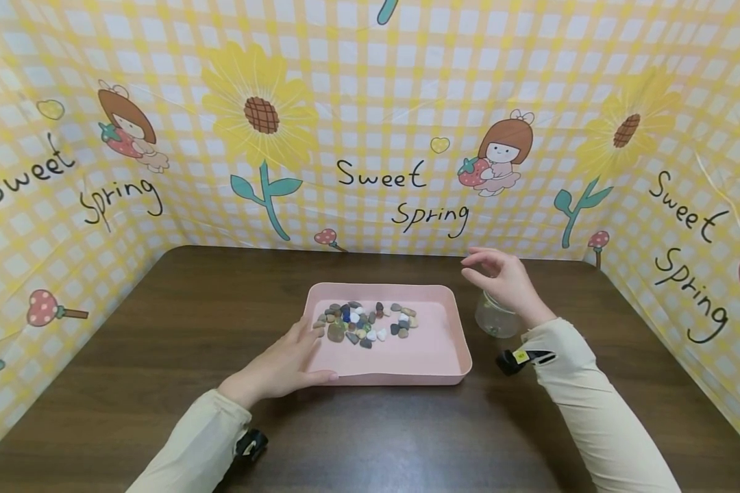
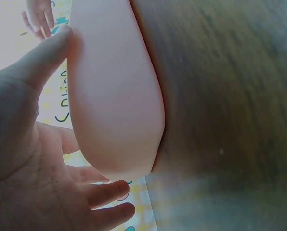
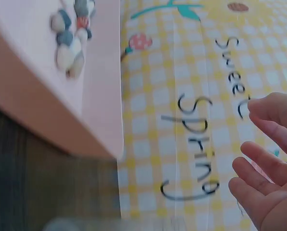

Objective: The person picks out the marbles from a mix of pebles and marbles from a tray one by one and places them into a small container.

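Head view: your left hand (image 1: 280, 366), fingers extended, touching a pink tray (image 1: 432, 346) of mixed stones (image 1: 354, 318); your right hand (image 1: 510, 281) raised, fingers loosely bent, partly hiding a clear jar (image 1: 497, 324) beside the tray. Left wrist: your thumb at the tray's rim, fingers spread. Right wrist: your thumb and fingers parted; stones inside the tray.

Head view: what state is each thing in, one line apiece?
Pink rectangular plastic-looking tray: upright, holding stones
Small multicoloured stones: loose, spread inside the tray
Clear round glass-like jar: upright, top partly hidden
Left grip: open, touching the tray
Right grip: open, near the jar, visibly empty
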